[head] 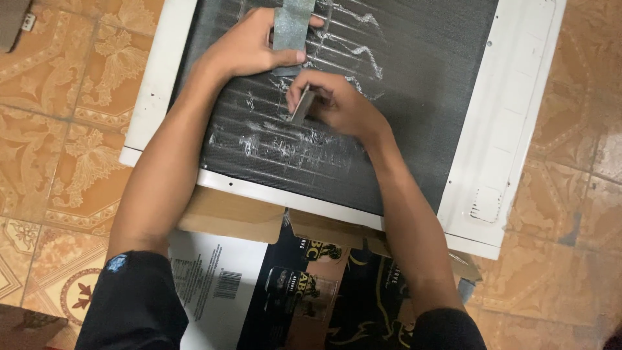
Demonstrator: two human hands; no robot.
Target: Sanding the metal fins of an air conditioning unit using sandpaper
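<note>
A white-framed unit with a dark finned panel (414, 97) lies flat on the floor. My left hand (249, 45) grips a grey strip of tape (293, 26) and holds it against the panel's fins near the top. Just below, my right hand (340, 104) pinches a small flat grey piece (302, 105) edge-on against the fins. Shiny scraped streaks mark the fins around both hands.
The white frame (505, 129) borders the panel on the left, bottom and right. Flattened printed cardboard (291, 279) lies under the unit's near edge. Patterned brown floor tiles (58, 129) surround everything. A dark object sits at the top left corner (13, 23).
</note>
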